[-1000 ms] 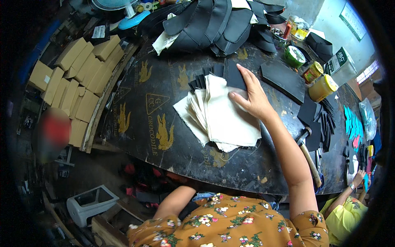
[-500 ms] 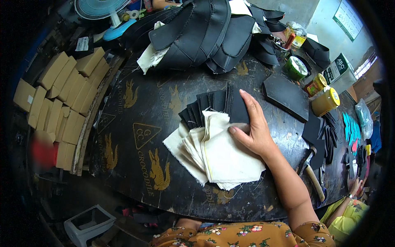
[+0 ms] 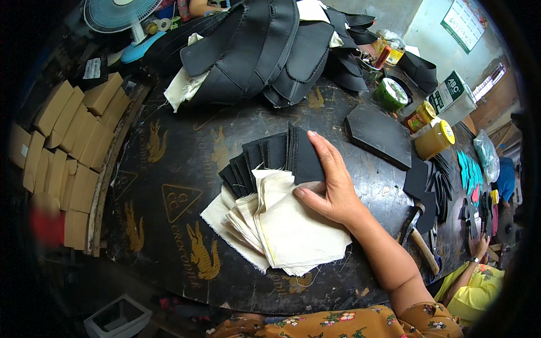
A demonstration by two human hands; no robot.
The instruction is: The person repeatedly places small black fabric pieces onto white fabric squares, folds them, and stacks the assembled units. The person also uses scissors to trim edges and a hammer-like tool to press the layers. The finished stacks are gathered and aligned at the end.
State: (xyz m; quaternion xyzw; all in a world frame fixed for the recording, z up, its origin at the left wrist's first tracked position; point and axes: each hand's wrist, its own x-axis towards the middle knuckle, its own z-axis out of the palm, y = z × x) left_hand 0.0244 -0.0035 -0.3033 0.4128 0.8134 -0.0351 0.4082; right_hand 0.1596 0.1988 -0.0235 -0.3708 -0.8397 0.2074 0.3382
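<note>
My right hand (image 3: 336, 194) lies along the right side of a fanned stack of cut pieces on the dark table. Its fingers are stretched out along the edge of the black pieces (image 3: 276, 153), and the thumb, spread away from them, rests on the off-white cloth pieces (image 3: 301, 231). The cloth has frayed edges and loose threads, and overlaps the lower part of the black pieces. Whether any fingertips reach under the stack is hidden. My left hand is out of view.
Large black stitched panels (image 3: 248, 56) heap at the table's far side. To the right are a dark flat block (image 3: 377, 137), a yellow jar (image 3: 434, 141), a hammer (image 3: 422, 248) and more black pieces (image 3: 439, 188). Brown boxes (image 3: 67, 141) stand left; a co-worker's hand (image 3: 479, 248) shows far right.
The whole view has shifted, so the table and the things on it appear lower and farther left. My right hand stays against the stack in much the same pose.
</note>
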